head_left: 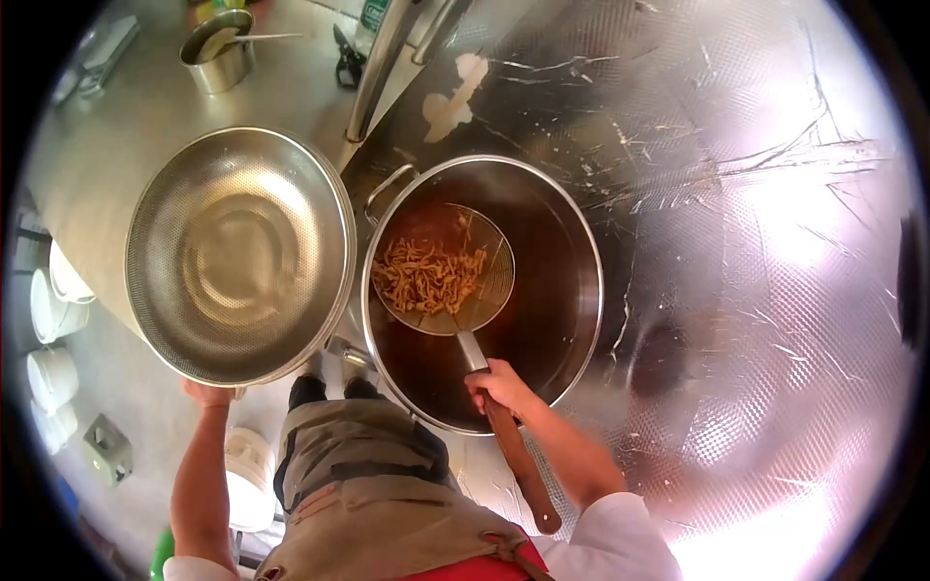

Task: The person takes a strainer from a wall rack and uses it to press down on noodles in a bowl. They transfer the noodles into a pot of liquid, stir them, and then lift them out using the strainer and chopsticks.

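My right hand (499, 385) is closed around the wooden handle (518, 455) of a round wire skimmer (496, 276). A heap of thin golden-brown strips (426, 276) lies in its mesh. The skimmer is over the left side of a deep steel pot (596, 261), where dark reddish-brown liquid (538, 237) shows below. To the left, a wide perforated steel colander (242, 247) sits beside the pot with nothing in its bowl. My left hand (206, 392) grips its near rim, the fingers mostly hidden beneath it.
A small steel pot (215, 73) with a utensil in it stands on the steel counter (291, 102) at the back left. Behind the large pot are metal pipes (378, 73). Scratched, textured metal (736, 271) spreads to the right. White buckets (50, 378) stand at lower left.
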The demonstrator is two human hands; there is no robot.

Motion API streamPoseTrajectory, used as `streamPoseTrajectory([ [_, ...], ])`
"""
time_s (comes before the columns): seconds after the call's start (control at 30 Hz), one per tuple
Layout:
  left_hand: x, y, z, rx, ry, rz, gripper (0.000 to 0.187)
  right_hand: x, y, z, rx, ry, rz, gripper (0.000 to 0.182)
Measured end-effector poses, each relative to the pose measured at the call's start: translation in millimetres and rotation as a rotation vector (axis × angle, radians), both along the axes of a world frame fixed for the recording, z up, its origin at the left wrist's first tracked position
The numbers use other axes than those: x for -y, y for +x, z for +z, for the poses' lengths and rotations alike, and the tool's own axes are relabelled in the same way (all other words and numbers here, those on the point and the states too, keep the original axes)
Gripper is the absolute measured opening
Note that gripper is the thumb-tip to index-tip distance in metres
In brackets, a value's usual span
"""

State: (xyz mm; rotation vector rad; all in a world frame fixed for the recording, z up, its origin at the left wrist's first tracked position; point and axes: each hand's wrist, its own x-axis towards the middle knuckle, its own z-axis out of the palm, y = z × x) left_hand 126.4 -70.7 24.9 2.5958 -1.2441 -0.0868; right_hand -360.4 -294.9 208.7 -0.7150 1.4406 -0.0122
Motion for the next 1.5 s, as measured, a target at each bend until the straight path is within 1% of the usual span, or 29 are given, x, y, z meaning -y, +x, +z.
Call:
streamPoseTrajectory([
  [0.07,-5.9,6.2,-29.3,-0.024,-0.137,0.053,0.042,-6.6,-3.5,18.7,0.056,-0.017,-0.005,0.020],
  [0.17,20.9,-14.1,36.2,0.016,-0.040,0.074,0.035,-16.9,-16.2,29.0,0.160,-0.028,-0.070,0.017],
  [0.23,24.3,-17.6,48.9,0.088,0.038,0.051,0.030,-25.1,-18.6,38.6,0.246,-0.039,-0.149,0.017],
  [0.27,24.0,-17.5,53.6,0.125,0.078,0.040,0.028,-27.8,-19.0,44.4,0.224,-0.039,-0.172,0.017],
  [0.37,30.4,-19.3,55.9,0.072,-0.075,0.112,0.023,-33.4,-26.9,50.9,0.268,-0.072,-0.143,0.017],
  [0.4,32.1,-20.5,60.2,0.039,-0.082,0.128,0.022,-37.6,-27.4,55.7,0.269,-0.080,-0.158,0.017],
  [0.5,37.4,-24.4,69.9,0.156,-0.049,0.050,0.021,-47.8,-29.2,72.8,0.268,-0.101,-0.213,0.016],
  [0.57,32.7,-19.0,52.6,0.210,-0.083,0.048,0.021,-60.4,-27.8,82.3,0.259,-0.104,-0.278,0.016],
  [0.6,29.3,-14.2,48.3,0.237,-0.098,0.041,0.021,-66.4,-30.4,81.3,0.261,-0.096,-0.258,0.017],
  [0.63,26.7,-10.5,44.2,0.202,-0.108,0.048,0.020,-75.7,-28.8,82.7,0.263,-0.090,-0.270,0.017],
  [0.7,41.1,-26.0,76.1,0.131,-0.140,0.065,0.020,-88.4,-23.0,86.5,0.269,-0.092,-0.290,0.018],
  [0.73,42.4,-28.8,82.2,0.109,-0.148,0.070,0.020,-94.4,-20.3,85.8,0.259,-0.114,-0.267,0.020],
  [0.83,28.8,-16.0,50.0,0.136,-0.073,0.025,0.020,-107.6,-8.2,83.1,0.239,-0.123,-0.310,0.022],
  [0.87,30.1,-15.0,52.7,0.154,-0.097,-0.009,0.020,-109.7,-6.8,77.0,0.252,-0.142,-0.301,0.022],
  [0.93,29.1,-17.7,61.0,0.040,-0.137,0.038,0.019,-114.0,-4.0,62.2,0.284,-0.185,-0.290,0.023],
  [0.97,32.7,-20.1,74.3,0.003,-0.154,0.040,0.018,-115.5,1.8,61.9,0.283,-0.179,-0.327,0.023],
  [1.07,32.6,-16.4,63.4,0.058,-0.174,0.008,0.018,-123.5,20.5,70.4,0.285,-0.179,-0.468,0.027],
  [1.17,35.7,-24.9,100.2,-0.082,-0.125,0.030,0.019,-153.6,4.9,74.9,0.274,-0.281,-0.332,0.024],
  [1.23,31.1,-14.0,68.0,-0.055,-0.195,0.012,0.020,-178.4,8.7,90.1,0.235,-0.201,-0.446,0.021],
  [1.27,31.5,-16.9,73.3,-0.011,-0.160,0.014,0.020,-178.0,17.8,100.0,0.236,-0.131,-0.516,0.021],
  [1.37,30.3,-14.6,77.6,-0.153,-0.084,0.012,0.019,-143.4,17.6,98.4,0.245,-0.009,-0.545,0.021],
  [1.4,32.1,-16.6,79.4,-0.091,-0.089,0.013,0.017,-138.6,18.2,92.1,0.297,-0.004,-0.501,0.019],
  [1.5,33.2,-21.8,94.2,-0.056,-0.190,0.014,0.016,-127.8,24.2,82.3,0.361,0.125,-0.566,0.017],
])
